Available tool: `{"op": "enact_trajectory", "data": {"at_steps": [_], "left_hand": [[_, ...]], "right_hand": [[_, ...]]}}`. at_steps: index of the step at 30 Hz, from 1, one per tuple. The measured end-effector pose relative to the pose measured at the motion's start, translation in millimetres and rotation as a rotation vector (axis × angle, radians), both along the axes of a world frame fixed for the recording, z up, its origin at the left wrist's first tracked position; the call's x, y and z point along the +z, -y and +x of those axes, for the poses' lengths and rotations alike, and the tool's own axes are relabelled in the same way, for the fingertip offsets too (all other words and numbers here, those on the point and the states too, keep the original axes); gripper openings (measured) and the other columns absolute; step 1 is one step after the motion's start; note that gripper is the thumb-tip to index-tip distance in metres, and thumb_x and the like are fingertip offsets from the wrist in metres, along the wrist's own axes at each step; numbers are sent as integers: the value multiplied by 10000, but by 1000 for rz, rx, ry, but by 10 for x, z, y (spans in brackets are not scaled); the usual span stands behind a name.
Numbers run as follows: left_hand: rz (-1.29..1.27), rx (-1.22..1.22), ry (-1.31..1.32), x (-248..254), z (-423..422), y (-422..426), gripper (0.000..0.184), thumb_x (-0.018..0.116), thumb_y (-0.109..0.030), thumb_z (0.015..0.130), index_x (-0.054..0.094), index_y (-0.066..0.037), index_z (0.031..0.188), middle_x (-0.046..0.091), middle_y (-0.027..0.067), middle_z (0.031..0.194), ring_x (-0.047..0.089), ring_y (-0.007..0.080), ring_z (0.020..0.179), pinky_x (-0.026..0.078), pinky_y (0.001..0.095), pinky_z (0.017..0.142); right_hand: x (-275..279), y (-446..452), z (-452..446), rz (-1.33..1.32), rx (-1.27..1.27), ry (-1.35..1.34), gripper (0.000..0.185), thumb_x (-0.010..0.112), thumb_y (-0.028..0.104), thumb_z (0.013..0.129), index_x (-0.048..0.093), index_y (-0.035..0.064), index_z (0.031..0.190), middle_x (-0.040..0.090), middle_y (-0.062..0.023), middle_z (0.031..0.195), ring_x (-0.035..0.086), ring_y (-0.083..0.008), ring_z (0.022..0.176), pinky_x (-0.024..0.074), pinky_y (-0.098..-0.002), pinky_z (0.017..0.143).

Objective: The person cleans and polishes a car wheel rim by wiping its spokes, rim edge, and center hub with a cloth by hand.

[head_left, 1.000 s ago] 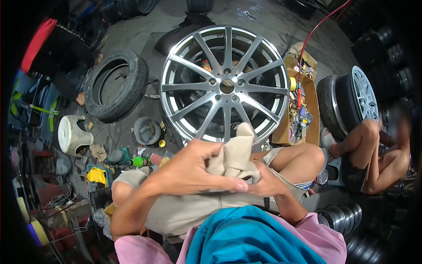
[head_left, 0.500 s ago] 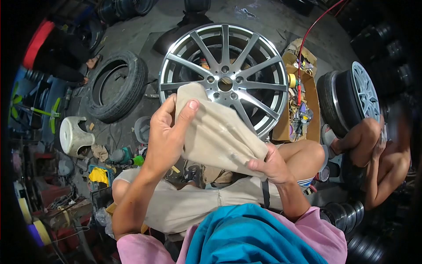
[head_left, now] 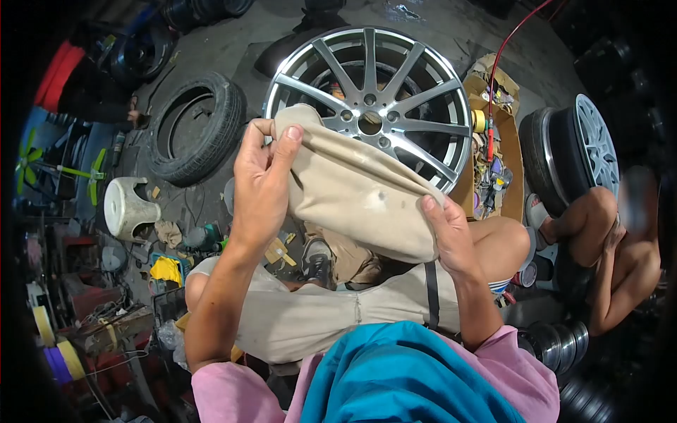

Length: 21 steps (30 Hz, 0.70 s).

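A beige cloth [head_left: 367,201] with a few small dark and pale spots is stretched between my two hands, above my lap. My left hand [head_left: 264,166] pinches its upper left corner between thumb and fingers. At the lower right end, my right hand [head_left: 451,233] grips the edge, thumb on top and fingers behind. Beyond the cloth lies a silver and dark multi-spoke wheel rim [head_left: 370,92], its lower left spokes hidden by the cloth.
A cardboard box [head_left: 511,155] of tools and small items stands right of the rim. To the left are a tyre [head_left: 197,130] and a white stool [head_left: 130,208]. A seated person [head_left: 603,247] is at right beside another wheel [head_left: 596,144]; another person stands far left.
Both hands have lifted the cloth slightly and turned it, so more of its spotted face shows. My right hand has moved up and right along its edge. The view has shifted a little.
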<state>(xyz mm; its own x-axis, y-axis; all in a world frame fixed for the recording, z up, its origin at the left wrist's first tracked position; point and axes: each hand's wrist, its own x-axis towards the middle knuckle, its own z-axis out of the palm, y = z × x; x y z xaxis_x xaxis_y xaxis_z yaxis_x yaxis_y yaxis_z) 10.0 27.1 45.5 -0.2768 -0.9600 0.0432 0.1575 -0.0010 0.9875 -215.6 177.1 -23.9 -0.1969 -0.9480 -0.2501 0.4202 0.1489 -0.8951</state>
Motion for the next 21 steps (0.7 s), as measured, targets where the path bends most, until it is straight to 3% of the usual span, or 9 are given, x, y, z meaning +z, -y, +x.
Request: {"op": "enact_trajectory", "data": {"at_steps": [4,7,10,13,15,18,19,20,21], "left_hand": [[-94,94,82,-43,88,76,201,622,-211,1078,498,-59,1034,690,68,924,618,51,808,503,217,695],[-209,143,97,-172,118,166,157,610,-131,1070,490,-36,1039,661,67,922,597,54,820,482,217,681],[-423,38,309,-380,113,118,104,601,16,985,506,-20,1006,616,53,874,589,97,771,475,265,654],[-258,-216,319,-390,-114,-255,102,574,8,968,515,-26,1043,664,111,892,658,150,766,524,325,648],[-235,-458,375,-264,-218,-452,151,607,37,968,529,-7,1090,606,54,932,627,91,739,482,272,575],[-370,-629,327,-160,-313,-666,329,612,-32,962,546,-15,1284,644,156,1121,699,279,836,541,398,757],[-371,-710,314,-108,-311,-674,407,613,-43,964,538,-21,1363,648,176,1194,724,311,923,550,400,807],[-377,-710,305,-27,-278,-672,407,613,-43,964,538,-21,1363,648,176,1194,724,311,923,550,400,807],[-141,-778,205,142,-225,-643,453,611,-38,965,532,-41,1411,641,185,1266,715,336,1023,551,393,865]], "right_hand": [[175,-79,-174,109,523,-193,335,815,195,923,742,5,1189,759,-44,1037,669,-91,887,541,-265,800],[278,-149,-199,29,593,-479,322,839,170,888,762,1,1150,759,-82,1064,686,-136,917,542,-308,837],[328,-255,-429,-241,254,-461,427,815,224,882,725,-64,1183,682,-171,1255,630,-278,1183,472,-420,1028],[434,-150,-476,-402,-10,-386,639,761,347,921,619,-137,1314,522,-248,1511,554,-350,1345,409,-467,1157],[484,-35,-291,-383,-109,-99,824,837,305,862,476,-104,1479,489,-233,1551,526,-344,1384,419,-459,1160],[395,154,144,-427,104,-205,1005,964,168,719,414,-52,1530,526,-209,1518,557,-311,1368,467,-428,1132],[277,184,59,-493,183,-615,995,960,205,735,413,-57,1525,575,-198,1466,590,-285,1333,485,-393,1106],[308,186,55,-347,164,-418,965,957,205,741,437,-66,1507,601,-198,1433,608,-278,1307,486,-385,1092],[245,215,-8,-393,108,-508,821,908,180,801,488,-75,1459,638,-186,1374,632,-266,1271,500,-386,1066]]}}
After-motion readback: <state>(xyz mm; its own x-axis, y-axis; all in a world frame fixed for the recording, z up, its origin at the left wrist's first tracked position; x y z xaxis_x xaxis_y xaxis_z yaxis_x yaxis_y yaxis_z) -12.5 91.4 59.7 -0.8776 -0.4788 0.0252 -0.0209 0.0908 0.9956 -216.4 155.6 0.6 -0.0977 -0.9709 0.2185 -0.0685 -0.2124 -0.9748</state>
